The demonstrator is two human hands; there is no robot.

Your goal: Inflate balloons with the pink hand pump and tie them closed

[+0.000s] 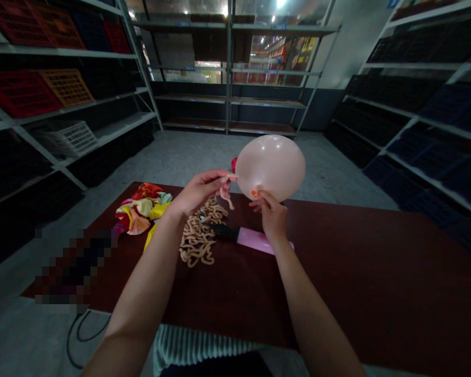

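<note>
A pale pink inflated balloon is held up over the table. My right hand is closed at its lower side, fingertips pinching beside a small orange piece. My left hand pinches a soft pink strip that reaches the balloon's left edge; a crumpled pink end hangs below the fingers. Behind that edge a red bit shows, its kind unclear. Under my hands lie a balloon pump with a pink barrel and black end, and a heap of tan curled strips.
Colourful crumpled pieces, red, yellow and orange, lie at the left of the dark brown table. Shelves with crates stand left and right, and a metal rack at the back. A black cable hangs at lower left.
</note>
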